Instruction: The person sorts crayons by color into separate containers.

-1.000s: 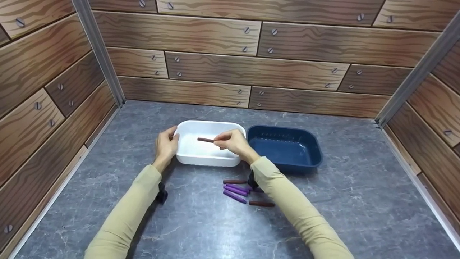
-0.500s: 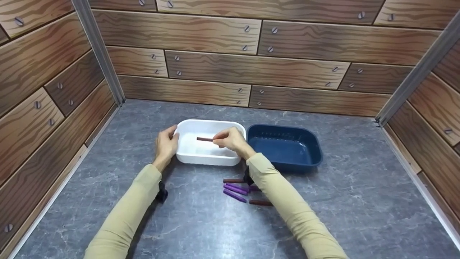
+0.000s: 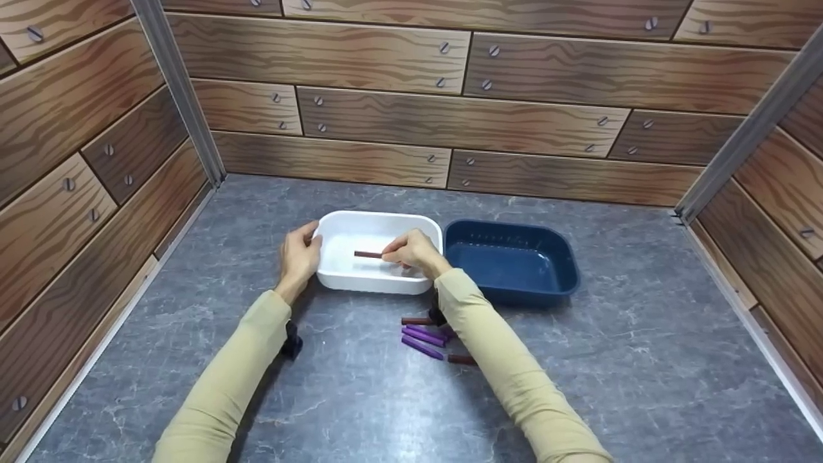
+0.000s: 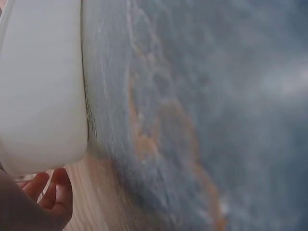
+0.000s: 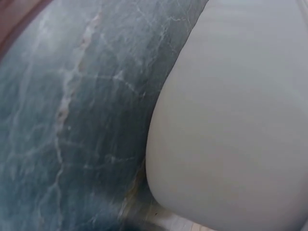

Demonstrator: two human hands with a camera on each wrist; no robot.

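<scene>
Broadly, plank-patterned walls (image 3: pixel 386 116) enclose a grey marbled desk (image 3: pixel 347 399), over which a person's two sleeved forearms reach. On the desk, a dark blue tub (image 3: pixel 527 298) stands just beside a white tub (image 3: pixel 373 283); whether their rims touch I can't tell. The left hand (image 3: pixel 299 257) grips the white tub's outer end, thumb at the rim. The right hand (image 3: pixel 415 249) is over the white tub, its grip pinched on one end of a brown crayon (image 3: pixel 368 254). That crayon lies nearly level within the tub's outline; whether it touches the floor there isn't clear. Nearer the person, purple crayons (image 3: pixel 422 348) and two loose brown crayons (image 3: pixel 416 321) lie on the desk, partly hidden by the right sleeve (image 3: pixel 508 366).

As for risks, a hard push from the left hand could slide the white tub into its neighbour. The right forearm passes over the loose crayons, so a low sweep might roll them. Being thin and pinched at one end, the held crayon could swivel or slip out.

Compared with half a second ago, the held crayon sits slightly lower against the white rim, and the right sleeve covers more of the nearer loose brown crayon. The left hand's hold looks unchanged.
</scene>
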